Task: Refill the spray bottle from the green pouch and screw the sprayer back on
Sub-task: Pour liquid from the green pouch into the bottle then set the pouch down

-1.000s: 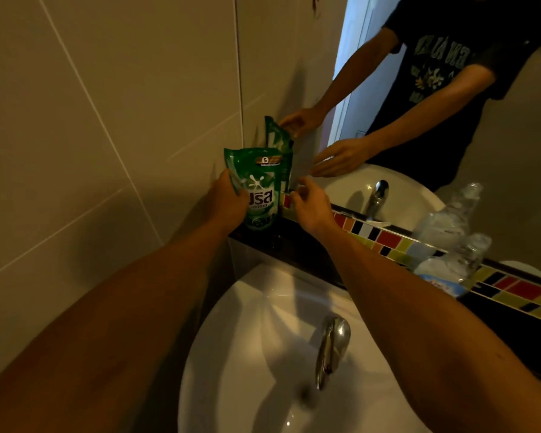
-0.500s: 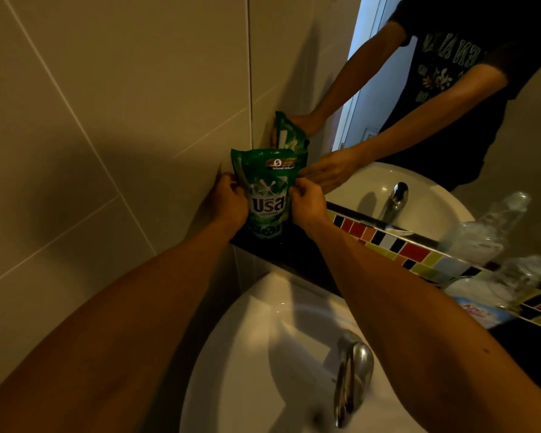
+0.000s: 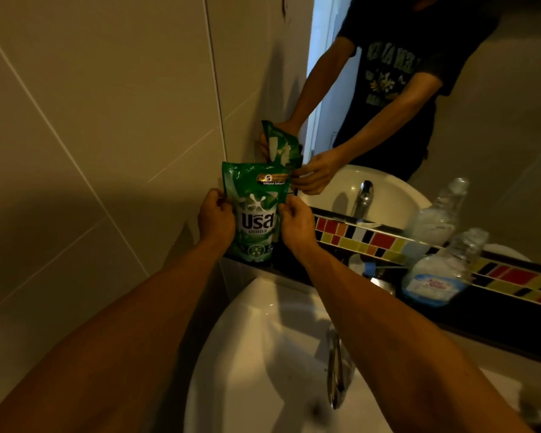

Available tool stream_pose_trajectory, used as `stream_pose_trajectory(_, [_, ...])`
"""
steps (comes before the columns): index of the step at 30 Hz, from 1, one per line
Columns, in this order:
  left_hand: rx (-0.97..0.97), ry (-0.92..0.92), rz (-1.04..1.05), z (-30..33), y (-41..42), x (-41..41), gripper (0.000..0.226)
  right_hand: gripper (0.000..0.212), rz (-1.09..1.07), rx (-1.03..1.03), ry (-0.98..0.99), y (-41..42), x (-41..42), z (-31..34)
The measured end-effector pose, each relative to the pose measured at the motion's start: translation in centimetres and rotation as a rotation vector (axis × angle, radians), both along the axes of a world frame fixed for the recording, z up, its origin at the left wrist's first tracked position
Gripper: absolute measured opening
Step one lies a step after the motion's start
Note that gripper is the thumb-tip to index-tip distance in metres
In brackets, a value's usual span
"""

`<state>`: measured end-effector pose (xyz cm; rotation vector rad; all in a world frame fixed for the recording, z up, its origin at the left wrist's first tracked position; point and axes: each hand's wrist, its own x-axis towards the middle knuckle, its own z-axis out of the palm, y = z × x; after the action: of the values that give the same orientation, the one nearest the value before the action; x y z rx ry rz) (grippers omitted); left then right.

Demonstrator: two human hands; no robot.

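The green pouch (image 3: 256,210) stands upright on the dark ledge (image 3: 469,320) in the corner, against the wall and mirror. My left hand (image 3: 215,217) grips its left edge and my right hand (image 3: 295,222) grips its right edge, fingers pinched on the plastic. A clear spray bottle (image 3: 444,270) with a pale blue label stands on the ledge to the right, without its sprayer. A white and blue part (image 3: 361,265) lies on the ledge between pouch and bottle; I cannot tell if it is the sprayer.
A white basin (image 3: 263,354) with a chrome tap (image 3: 336,370) lies below my arms. The mirror (image 3: 497,135) behind the ledge repeats the pouch, hands, tap and bottle. A strip of coloured tiles (image 3: 372,242) runs along its base. Beige wall tiles (image 3: 107,120) close off the left.
My right hand has come in from beside the pouch and closed on its right edge. Both hands now hold the pouch. The view has shifted slightly.
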<state>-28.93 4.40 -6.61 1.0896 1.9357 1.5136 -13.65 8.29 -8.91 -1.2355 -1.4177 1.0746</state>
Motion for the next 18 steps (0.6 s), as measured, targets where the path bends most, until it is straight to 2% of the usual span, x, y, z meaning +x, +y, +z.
stream_pose_trajectory(4, [0.032, -0.026, -0.116, 1.4, -1.5, 2.2, 0.015, 0.013, -0.053, -0.02, 0.058, -2.9, 3.2, 0.9])
stream_pose_trajectory(8, [0.041, -0.165, -0.236, 3.6, -3.0, 5.1, 0.021, 0.014, -0.161, 0.01, 0.086, -5.8, 6.3, 2.2])
stream_pose_trajectory(12, [0.04, -0.263, -0.353, 5.3, -4.6, 8.2, 0.01, 0.014, -0.225, 0.009, 0.151, -8.4, 9.4, 3.2])
stream_pose_trajectory(18, [0.037, -0.312, -0.513, 7.2, -6.3, 13.3, 0.01, 0.017, -0.359, 0.002, 0.2, -11.8, 14.3, 4.6])
